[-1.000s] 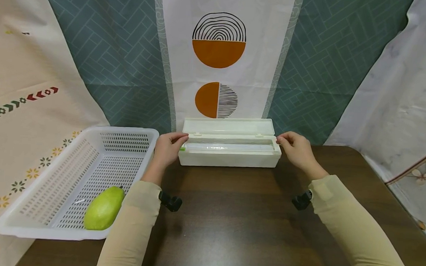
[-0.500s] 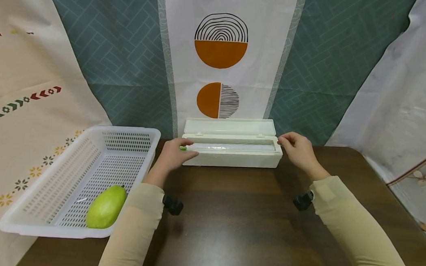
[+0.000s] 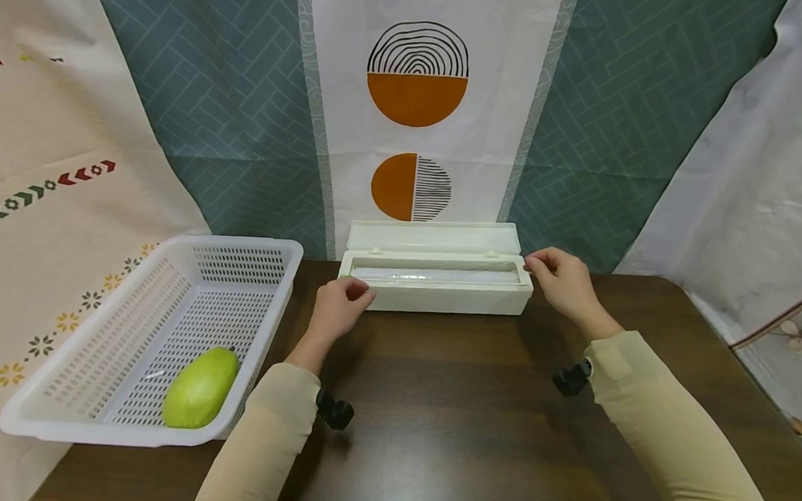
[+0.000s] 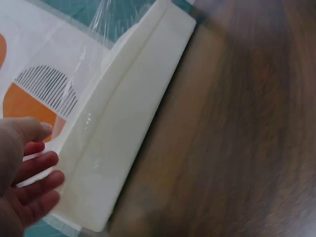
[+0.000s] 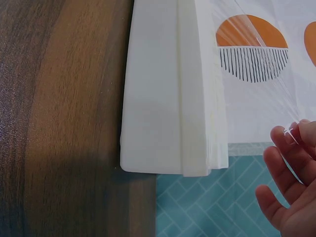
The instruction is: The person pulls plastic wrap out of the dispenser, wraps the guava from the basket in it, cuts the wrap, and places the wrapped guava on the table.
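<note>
Counter (image 3: pixel 446 406), open cling-film dispenser (image 3: pixel 449 299) at its far edge, film (image 5: pixel 276 79) pinched from one side.
A slotted white basket (image 3: pixel 114 434) stands along the counter's left edge; the dispenser, lid (image 3: pixel 436 237) raised, sits near the middle of the far edge. The right hand (image 3: pixel 567 287) pinches a gathered corner of clear film between thumb and fingertip; the left hand (image 3: pixel 336 304), fingers loosely bent and thumb apart, is at the dispenser's front left corner, contact unclear, with nothing plainly held. Pulling from the right alone would likely skew the film, bunch it onto itself or split it; a hard tug could also drag the dispenser, if neither hand steadies it.
</note>
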The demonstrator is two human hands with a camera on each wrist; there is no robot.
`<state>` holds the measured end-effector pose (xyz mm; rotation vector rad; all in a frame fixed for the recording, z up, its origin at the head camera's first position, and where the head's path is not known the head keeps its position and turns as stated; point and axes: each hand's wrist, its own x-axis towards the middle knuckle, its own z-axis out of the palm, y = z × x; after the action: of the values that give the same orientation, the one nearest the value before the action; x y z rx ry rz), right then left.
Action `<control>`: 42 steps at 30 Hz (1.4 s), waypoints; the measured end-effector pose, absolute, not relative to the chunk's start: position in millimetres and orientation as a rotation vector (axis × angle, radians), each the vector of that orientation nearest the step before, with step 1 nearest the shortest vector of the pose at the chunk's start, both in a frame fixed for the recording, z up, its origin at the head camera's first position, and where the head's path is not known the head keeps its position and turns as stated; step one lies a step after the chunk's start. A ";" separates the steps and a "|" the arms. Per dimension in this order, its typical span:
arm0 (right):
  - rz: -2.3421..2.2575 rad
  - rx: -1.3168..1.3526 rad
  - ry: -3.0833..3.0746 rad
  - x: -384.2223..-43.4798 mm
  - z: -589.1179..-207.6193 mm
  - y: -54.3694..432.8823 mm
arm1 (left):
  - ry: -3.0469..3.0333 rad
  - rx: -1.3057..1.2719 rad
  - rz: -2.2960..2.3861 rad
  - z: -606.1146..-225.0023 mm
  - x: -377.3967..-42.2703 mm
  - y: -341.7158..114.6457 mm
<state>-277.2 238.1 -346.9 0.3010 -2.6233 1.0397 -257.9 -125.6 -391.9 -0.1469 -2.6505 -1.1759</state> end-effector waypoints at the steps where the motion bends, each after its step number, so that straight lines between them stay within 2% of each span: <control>1: 1.037 0.301 -2.624 -277.3 -346.9 238.3 | -2.640 -0.096 -1.237 -394.0 -257.8 -124.8; 12: 1.028 0.296 -2.632 -276.5 -347.4 238.8 | -2.364 0.439 -2.094 -409.3 -255.7 -110.4; 19: 1.023 0.301 -2.633 -276.3 -347.7 238.9 | -2.033 0.706 -2.369 -412.7 -260.4 -102.5; 31: 1.024 0.295 -2.641 -276.0 -348.4 238.2 | -2.009 0.731 -2.360 -418.4 -266.5 -102.1; 42: 1.026 0.314 -2.634 -275.9 -346.2 238.6 | -2.095 0.705 -2.254 -398.2 -260.2 -111.3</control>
<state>-275.9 238.6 -346.2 0.3144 -2.6342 1.0256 -260.2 -111.3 -398.2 0.7054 -2.0947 -2.2541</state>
